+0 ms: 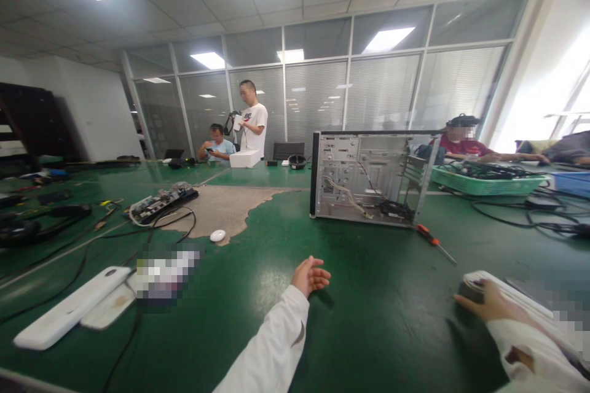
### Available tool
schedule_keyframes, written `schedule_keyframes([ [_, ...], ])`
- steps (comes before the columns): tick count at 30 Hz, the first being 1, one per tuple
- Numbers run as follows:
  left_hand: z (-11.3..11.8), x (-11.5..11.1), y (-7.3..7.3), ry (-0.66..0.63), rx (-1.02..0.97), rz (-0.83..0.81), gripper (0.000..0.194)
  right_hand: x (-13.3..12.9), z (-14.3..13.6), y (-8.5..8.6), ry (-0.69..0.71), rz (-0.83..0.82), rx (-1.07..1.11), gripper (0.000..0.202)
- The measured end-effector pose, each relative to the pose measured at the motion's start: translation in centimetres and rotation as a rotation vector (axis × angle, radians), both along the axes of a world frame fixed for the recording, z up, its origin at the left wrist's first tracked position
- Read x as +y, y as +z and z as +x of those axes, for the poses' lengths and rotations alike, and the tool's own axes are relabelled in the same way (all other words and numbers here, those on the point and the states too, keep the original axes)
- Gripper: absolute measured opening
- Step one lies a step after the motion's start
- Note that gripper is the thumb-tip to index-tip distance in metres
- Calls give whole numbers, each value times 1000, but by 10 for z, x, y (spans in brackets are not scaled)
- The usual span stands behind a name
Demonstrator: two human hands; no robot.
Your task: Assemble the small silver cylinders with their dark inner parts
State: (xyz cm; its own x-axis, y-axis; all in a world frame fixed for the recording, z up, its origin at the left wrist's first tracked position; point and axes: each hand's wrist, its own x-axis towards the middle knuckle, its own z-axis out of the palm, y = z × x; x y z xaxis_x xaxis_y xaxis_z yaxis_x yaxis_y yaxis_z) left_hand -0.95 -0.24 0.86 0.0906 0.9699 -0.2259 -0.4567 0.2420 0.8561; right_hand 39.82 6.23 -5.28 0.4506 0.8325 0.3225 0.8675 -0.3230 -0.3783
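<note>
My left hand [312, 276] is just above the green tabletop [369, 331], its fingers apart, loosely bent and with nothing in them. At the right my right hand [495, 304] is at the near end of a long white object [520, 298] with a dark grey rounded end, thumb on one side and fingers over it; blur partly hides the grip. An open computer case [369, 178] stands upright beyond my hands, its metal inside and loose cables showing. Beside its right foot lies a screwdriver [428, 235] with an orange and black handle.
On the left are a long white casing [74, 307], a circuit board assembly [161, 201], black cables and a small white round piece [217, 236]. A green basket [491, 183] of cables stands right. Seated and standing people [252, 120] are across the table.
</note>
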Motion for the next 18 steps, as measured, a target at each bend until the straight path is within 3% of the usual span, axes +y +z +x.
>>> schedule_keyframes([
  [4,0,0,0,-4,4,5,35,7,9,-5,61,-153,141,53],
  [8,1,0,1,-6,11,9,35,5,1,8,15,-277,108,56],
  [14,0,0,0,-2,16,6,39,-14,-34,22,20,-127,-166,53],
  [18,0,0,0,-2,23,-2,43,-20,-44,26,33,-154,-132,43],
])
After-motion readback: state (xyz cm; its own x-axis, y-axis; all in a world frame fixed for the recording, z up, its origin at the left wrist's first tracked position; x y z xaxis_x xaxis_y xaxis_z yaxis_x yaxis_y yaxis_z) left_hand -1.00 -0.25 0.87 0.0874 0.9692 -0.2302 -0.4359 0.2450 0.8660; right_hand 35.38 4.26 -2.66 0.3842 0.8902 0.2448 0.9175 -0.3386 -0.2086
